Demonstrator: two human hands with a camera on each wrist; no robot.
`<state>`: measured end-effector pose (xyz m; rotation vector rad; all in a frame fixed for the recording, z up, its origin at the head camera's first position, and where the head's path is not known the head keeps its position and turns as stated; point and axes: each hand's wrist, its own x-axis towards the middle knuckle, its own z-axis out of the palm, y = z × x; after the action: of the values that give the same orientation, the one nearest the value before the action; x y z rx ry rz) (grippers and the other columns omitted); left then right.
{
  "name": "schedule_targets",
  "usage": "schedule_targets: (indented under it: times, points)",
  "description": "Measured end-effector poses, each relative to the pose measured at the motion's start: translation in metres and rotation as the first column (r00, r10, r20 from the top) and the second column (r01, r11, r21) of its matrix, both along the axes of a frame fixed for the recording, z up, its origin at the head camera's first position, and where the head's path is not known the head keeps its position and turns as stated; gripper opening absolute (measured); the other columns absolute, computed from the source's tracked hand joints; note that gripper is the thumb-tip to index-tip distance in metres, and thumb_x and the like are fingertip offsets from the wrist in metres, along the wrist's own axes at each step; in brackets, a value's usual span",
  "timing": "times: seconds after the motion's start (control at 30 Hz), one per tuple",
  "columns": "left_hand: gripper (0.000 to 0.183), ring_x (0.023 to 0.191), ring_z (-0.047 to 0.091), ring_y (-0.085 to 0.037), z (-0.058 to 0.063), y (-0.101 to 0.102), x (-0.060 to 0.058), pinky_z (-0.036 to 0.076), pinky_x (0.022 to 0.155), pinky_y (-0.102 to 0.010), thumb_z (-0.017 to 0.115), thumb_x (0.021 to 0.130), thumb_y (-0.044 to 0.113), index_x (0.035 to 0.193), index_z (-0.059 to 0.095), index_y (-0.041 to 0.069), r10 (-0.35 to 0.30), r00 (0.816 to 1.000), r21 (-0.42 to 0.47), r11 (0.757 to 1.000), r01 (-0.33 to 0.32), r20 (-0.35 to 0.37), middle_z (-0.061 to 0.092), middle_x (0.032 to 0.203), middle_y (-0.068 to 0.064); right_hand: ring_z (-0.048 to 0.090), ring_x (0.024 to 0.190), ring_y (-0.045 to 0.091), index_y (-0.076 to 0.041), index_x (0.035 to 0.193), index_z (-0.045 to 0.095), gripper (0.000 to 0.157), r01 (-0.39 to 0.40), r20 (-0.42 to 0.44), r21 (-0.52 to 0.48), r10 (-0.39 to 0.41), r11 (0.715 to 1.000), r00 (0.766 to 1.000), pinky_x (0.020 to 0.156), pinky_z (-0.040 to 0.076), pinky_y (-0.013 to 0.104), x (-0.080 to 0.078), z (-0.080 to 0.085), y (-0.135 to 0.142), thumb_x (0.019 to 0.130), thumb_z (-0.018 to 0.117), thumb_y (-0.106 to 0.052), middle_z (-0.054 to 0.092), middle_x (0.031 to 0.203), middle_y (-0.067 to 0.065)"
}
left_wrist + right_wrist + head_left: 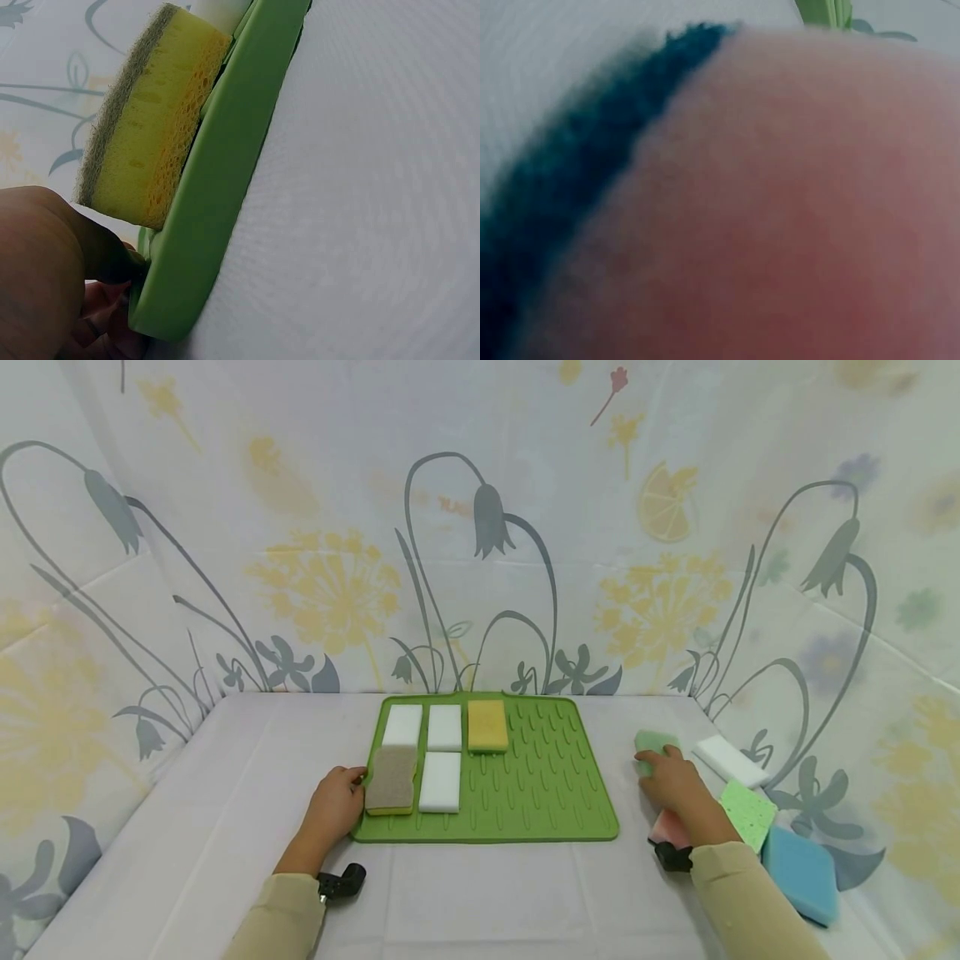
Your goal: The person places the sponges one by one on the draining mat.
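A green ridged mat (547, 777) lies on the white-covered table. My left hand (337, 802) pinches its left edge, thumb and fingers at the rim in the left wrist view. Beside those fingers sits a yellow sponge with a grey-brown scouring top (392, 781), at the mat's left side. My right hand (672, 781) is over a pale green sponge (656, 741) right of the mat, its fingers spread across and holding it. Beneath the right wrist lies a pink sponge (671, 829); its blurred face (795, 195) and dark teal edge fill the right wrist view.
On the mat stand three white sponges, one at back left (402, 725), one beside it (445, 727) and one in front (440, 782), plus a yellow sponge (487, 727). Around the right forearm lie a white block (730, 761), a speckled green sponge (748, 814) and a blue sponge (801, 872).
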<state>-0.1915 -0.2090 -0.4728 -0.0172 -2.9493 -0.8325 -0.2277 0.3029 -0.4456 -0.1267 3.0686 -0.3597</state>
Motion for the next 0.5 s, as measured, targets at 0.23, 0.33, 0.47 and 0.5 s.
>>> schedule_targets:
  times: [0.23,0.33,0.47,0.5]
  points:
    - [0.036,0.102,0.061,-0.035,-0.0016,-0.0007,-0.0007,0.05,0.086,-0.049,0.049,0.094,0.006,0.127,0.058,-0.007,-0.001,1.0,0.002,1.0,0.001,0.003,0.061,0.11,-0.022,0.049,0.105,0.064,0.0,0.126,0.058,0.042,-0.014,-0.041,0.016,0.015,1.0,0.999,0.088,0.043,0.066,0.0016,0.0011,-0.0009,0.086,0.057,-0.013,0.035,0.135,0.044]
    - [0.037,0.103,0.06,-0.035,-0.0021,-0.0008,-0.0008,0.05,0.086,-0.049,0.049,0.094,0.007,0.127,0.058,-0.007,0.006,1.0,0.007,1.0,-0.006,0.006,0.061,0.111,-0.022,0.05,0.104,0.063,-0.001,0.125,0.058,0.041,-0.01,-0.049,0.022,0.011,1.0,0.999,0.087,0.044,0.065,0.0015,0.0015,-0.0011,0.086,0.057,-0.014,0.037,0.134,0.043]
    - [0.037,0.104,0.06,-0.035,-0.0016,-0.0006,-0.0009,0.05,0.087,-0.05,0.049,0.095,0.007,0.128,0.058,-0.007,0.01,1.0,0.01,1.0,-0.01,0.008,0.061,0.112,-0.022,0.051,0.104,0.061,-0.002,0.126,0.058,0.041,0.004,-0.052,0.021,-0.003,1.0,0.999,0.088,0.044,0.064,0.0005,0.0013,-0.0023,0.088,0.057,-0.016,0.039,0.133,0.041]
    - [0.037,0.104,0.06,-0.035,-0.0016,-0.0006,-0.0009,0.05,0.087,-0.05,0.049,0.094,0.007,0.127,0.058,-0.007,0.01,1.0,0.01,1.0,-0.01,0.006,0.061,0.112,-0.022,0.051,0.104,0.06,-0.003,0.126,0.058,0.041,0.009,-0.053,0.019,-0.008,1.0,0.999,0.089,0.044,0.064,0.0002,0.0014,-0.0027,0.088,0.057,-0.016,0.039,0.133,0.04]
